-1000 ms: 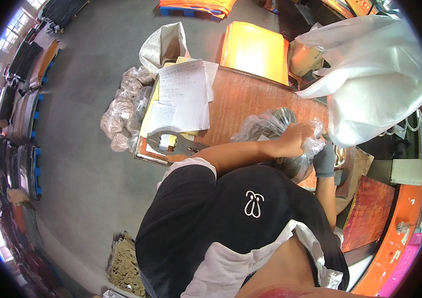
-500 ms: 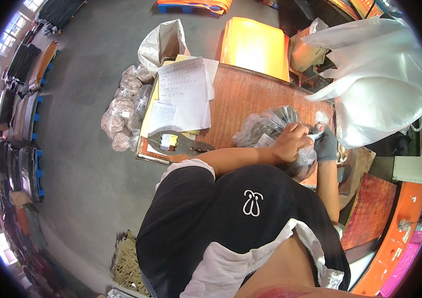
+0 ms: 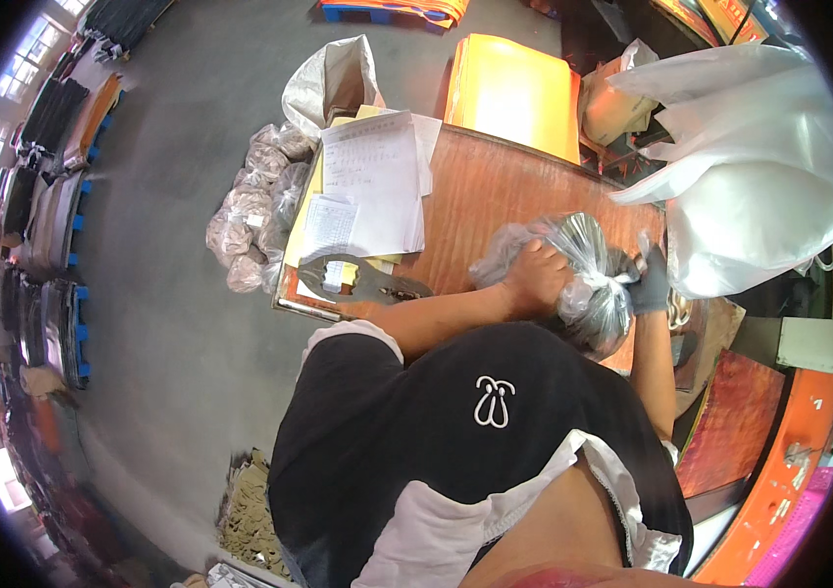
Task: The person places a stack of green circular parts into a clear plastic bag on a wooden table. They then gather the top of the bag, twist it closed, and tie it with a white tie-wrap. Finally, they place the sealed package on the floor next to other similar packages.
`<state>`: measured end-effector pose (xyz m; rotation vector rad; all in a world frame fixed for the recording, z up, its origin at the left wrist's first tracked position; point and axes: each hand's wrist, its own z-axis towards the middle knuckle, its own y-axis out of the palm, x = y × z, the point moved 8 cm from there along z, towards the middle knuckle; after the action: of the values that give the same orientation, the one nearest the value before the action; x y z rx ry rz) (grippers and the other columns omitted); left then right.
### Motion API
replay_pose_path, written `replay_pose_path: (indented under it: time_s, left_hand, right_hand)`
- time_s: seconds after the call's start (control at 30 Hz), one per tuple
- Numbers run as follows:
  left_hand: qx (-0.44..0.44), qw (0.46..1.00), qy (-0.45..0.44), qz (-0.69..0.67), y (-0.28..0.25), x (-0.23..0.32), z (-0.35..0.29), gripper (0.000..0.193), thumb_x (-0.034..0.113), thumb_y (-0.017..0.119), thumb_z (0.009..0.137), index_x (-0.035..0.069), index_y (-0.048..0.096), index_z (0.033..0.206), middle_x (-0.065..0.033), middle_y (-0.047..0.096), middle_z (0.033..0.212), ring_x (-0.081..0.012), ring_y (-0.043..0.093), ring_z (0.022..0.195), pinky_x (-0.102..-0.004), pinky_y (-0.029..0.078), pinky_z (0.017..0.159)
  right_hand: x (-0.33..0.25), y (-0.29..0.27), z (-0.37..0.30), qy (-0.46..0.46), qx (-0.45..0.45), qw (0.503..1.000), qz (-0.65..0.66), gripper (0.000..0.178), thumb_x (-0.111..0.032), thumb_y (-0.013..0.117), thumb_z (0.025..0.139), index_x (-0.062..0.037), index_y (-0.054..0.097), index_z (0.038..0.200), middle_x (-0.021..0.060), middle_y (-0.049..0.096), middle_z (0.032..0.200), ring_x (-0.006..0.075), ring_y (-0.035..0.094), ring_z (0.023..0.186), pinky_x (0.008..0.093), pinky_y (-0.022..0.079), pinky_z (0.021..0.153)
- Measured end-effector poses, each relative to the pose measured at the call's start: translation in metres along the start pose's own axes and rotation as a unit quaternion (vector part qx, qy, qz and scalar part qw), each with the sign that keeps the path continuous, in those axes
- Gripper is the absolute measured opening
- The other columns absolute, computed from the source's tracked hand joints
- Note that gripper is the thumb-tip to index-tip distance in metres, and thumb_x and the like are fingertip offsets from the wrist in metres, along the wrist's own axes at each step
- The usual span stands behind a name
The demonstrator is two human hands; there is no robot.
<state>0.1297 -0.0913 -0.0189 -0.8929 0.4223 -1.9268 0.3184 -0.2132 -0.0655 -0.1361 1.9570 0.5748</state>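
The bulging clear plastic bag (image 3: 599,304) is showing dark grey contents beneath whitish glare streaks. The right hand (image 3: 648,282) is wearing a dark grey fabric glove (image 3: 646,294). The flat wooden tabletop (image 3: 495,186) is displaying reddish-brown colouring with streaked grain. The rectangular white paper sheets (image 3: 382,186) are bearing rows of dark marks. The thick yellow-orange rectangular stack (image 3: 514,98) is paling toward white across its top. The draped translucent plastic sheeting (image 3: 759,225) is reading milky white. The black fabric shirt (image 3: 416,412) is carrying a white looped motif (image 3: 492,404).
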Motion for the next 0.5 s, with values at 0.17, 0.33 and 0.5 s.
replay_pose_path:
  time_s: [0.17, 0.33, 0.5]
  left_hand:
    - [-0.014, 0.93, -0.211, -0.301, 0.025, -0.015, 0.026, 0.032, 0.032, 0.054, 0.086, 0.005, 0.053, 0.069, -0.0129, 0.062, 0.083, -0.0245, 0.056, 0.063, -0.0337, 0.042, 0.055]
    - [-0.214, 0.6, -0.406, -0.655, 0.09, -0.016, 0.034, 0.016, 0.016, 0.056, 0.085, 0.001, 0.056, 0.091, -0.0101, 0.061, 0.077, -0.0115, 0.05, 0.05, -0.0264, 0.039, 0.044]
    - [-0.153, 0.842, -0.222, -0.468, 0.081, -0.009, 0.048, 0.024, 0.005, 0.057, 0.075, 0.0, 0.058, 0.099, -0.0124, 0.062, 0.083, -0.0214, 0.059, 0.068, -0.0325, 0.048, 0.063]
  right_hand:
    - [-0.026, -0.011, -0.035, -0.192, -0.007, 0.961, -0.198, 0.028, -0.02, 0.055, 0.09, -0.0065, 0.052, 0.114, -0.0013, 0.052, 0.084, 0.0046, 0.043, 0.065, 0.0194, 0.035, 0.053]
    - [-0.01, -0.017, -0.067, -0.137, 0.035, 0.97, -0.196, 0.03, -0.025, 0.053, 0.092, -0.0067, 0.049, 0.116, -0.0018, 0.053, 0.089, 0.0057, 0.047, 0.072, 0.0185, 0.038, 0.06]
    - [-0.002, 0.013, -0.089, -0.148, -0.024, 0.98, -0.132, 0.03, -0.023, 0.053, 0.092, -0.0047, 0.048, 0.116, -0.0002, 0.054, 0.092, 0.0071, 0.049, 0.075, 0.0205, 0.042, 0.064]
